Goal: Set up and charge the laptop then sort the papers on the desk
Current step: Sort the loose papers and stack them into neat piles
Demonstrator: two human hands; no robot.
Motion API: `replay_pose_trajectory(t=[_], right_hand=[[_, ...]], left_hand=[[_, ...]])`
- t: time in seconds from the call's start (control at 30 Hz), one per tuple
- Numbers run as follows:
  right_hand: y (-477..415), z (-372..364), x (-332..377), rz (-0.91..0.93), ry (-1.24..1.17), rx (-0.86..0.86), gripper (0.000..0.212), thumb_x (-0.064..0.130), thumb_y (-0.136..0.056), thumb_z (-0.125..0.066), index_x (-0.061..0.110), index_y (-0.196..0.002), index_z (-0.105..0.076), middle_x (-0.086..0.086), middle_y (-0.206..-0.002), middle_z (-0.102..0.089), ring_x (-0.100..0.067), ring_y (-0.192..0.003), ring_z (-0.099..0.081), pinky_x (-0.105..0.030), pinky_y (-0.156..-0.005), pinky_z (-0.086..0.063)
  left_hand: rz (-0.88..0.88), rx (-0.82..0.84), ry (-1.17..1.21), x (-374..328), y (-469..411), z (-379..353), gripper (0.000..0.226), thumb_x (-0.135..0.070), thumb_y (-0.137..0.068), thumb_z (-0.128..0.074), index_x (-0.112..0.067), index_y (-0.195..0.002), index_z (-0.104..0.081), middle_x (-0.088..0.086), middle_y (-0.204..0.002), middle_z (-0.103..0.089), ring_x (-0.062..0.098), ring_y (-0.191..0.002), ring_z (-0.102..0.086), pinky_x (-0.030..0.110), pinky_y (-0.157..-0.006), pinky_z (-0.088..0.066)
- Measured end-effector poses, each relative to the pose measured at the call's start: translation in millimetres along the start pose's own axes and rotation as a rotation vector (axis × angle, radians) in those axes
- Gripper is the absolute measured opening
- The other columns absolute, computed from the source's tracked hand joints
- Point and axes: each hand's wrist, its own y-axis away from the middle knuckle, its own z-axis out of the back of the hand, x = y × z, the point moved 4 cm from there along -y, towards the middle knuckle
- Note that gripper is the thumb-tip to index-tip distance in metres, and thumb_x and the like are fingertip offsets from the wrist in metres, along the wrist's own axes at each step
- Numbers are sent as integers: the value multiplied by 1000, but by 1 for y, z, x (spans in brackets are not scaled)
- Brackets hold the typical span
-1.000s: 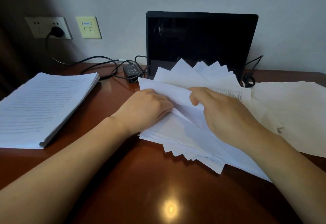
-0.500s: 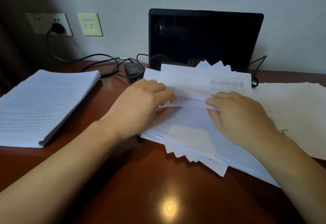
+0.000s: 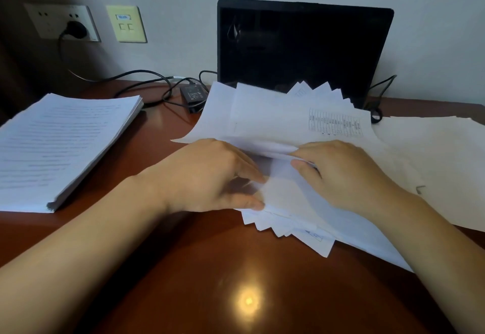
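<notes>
A fanned pile of white papers (image 3: 286,121) lies in front of the open black laptop (image 3: 301,50), whose screen is dark. My left hand (image 3: 210,176) rests on the pile's left side with fingers spread over the lower sheets. My right hand (image 3: 341,173) pinches the edge of the lifted upper sheets, one showing a printed table. A black charger brick (image 3: 193,94) lies left of the laptop, and its cable runs to a plug in the wall socket (image 3: 74,29).
A thick neat stack of printed pages (image 3: 60,144) sits at the left on the brown wooden desk (image 3: 210,294). More loose cream sheets (image 3: 441,160) spread at the right. A second cable (image 3: 378,102) loops by the laptop's right side.
The upper sheets have been lifted and folded back toward the laptop. My left hand has slid down and opened onto the lower sheets; my right hand moved right along the lifted edge.
</notes>
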Motion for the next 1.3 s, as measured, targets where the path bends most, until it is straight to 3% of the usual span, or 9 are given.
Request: replay_pose_trajectory(t=[0.07, 0.17, 0.43, 0.57, 0.7, 0.8, 1.0, 1.17, 1.3], right_hand=[[1, 4, -1, 0, 4, -89, 27, 33, -99, -48, 19, -79, -59, 1, -69, -53, -27, -67, -51, -36, -57, -41], [2, 10, -1, 20, -10, -165, 23, 33, -96, -54, 20, -79, -62, 1, -66, -54, -24, -61, -49, -33, -52, -36], [3, 10, 1, 93, -118, -122, 34, 35, -98, -49, 20, -69, -53, 0, -60, -47, -21, -58, -47, -37, -52, -39], [4, 17, 2, 108, -153, -152, 36, 40, -96, -44, 23, -66, -51, 2, -57, -44, -15, -54, -42, -32, -48, -33], [5, 18, 11, 116, -189, -142, 37, 51, -93, -43, 26, -77, -63, 6, -67, -57, -12, -63, -53, -38, -54, -45], [7, 20, 14, 97, -216, -144, 31, 64, -88, -51, 36, -85, -65, 18, -70, -55, -3, -68, -53, -22, -53, -36], [5, 18, 1, 3, -50, -234, 25, 37, -94, -60, 20, -77, -67, 6, -66, -59, -22, -60, -51, -28, -50, -35], [5, 21, -17, -134, -45, -296, 32, 34, -94, -60, 8, -76, -62, -6, -65, -59, -34, -63, -54, -37, -55, -47], [5, 20, -20, -142, -103, -306, 35, 30, -94, -58, 8, -68, -50, -5, -56, -47, -33, -56, -46, -32, -49, -37]], left_hand=[[9, 17, -2, -1, 0, -1, 41, -60, -87, -65, -30, -114, -75, -20, -106, -73, 4, -102, -66, 31, -84, -54], [20, 38, -3, -1, 0, 0, 30, -52, -89, -68, -31, -110, -74, -25, -89, -65, 1, -90, -63, 29, -79, -52], [11, 10, -30, 1, -1, 0, 27, -35, -102, -49, -24, -100, -74, -12, -101, -73, 11, -95, -66, 36, -78, -52], [33, -91, -102, 5, -1, 2, 27, -31, -99, -50, -20, -86, -71, -4, -83, -70, 18, -78, -64, 38, -67, -51], [66, -247, -152, 5, -2, 6, 32, -33, -97, -51, -17, -88, -76, -1, -83, -74, 24, -77, -68, 38, -62, -54], [77, -362, -191, 4, -1, 13, 26, -29, -94, -56, -18, -94, -79, -2, -90, -78, 26, -81, -72, 37, -62, -57], [90, -442, -141, 3, 0, 16, 19, -35, -91, -70, -16, -90, -74, -3, -89, -72, 20, -82, -68, 36, -72, -54], [-63, -297, -206, 2, 1, 20, 23, -44, -87, -73, -24, -98, -75, -7, -106, -67, 20, -100, -59, 37, -80, -45], [82, -38, -26, 14, 4, 9, 43, -68, -83, -64, -34, -107, -77, -21, -112, -70, -1, -104, -60, 34, -91, -51]])
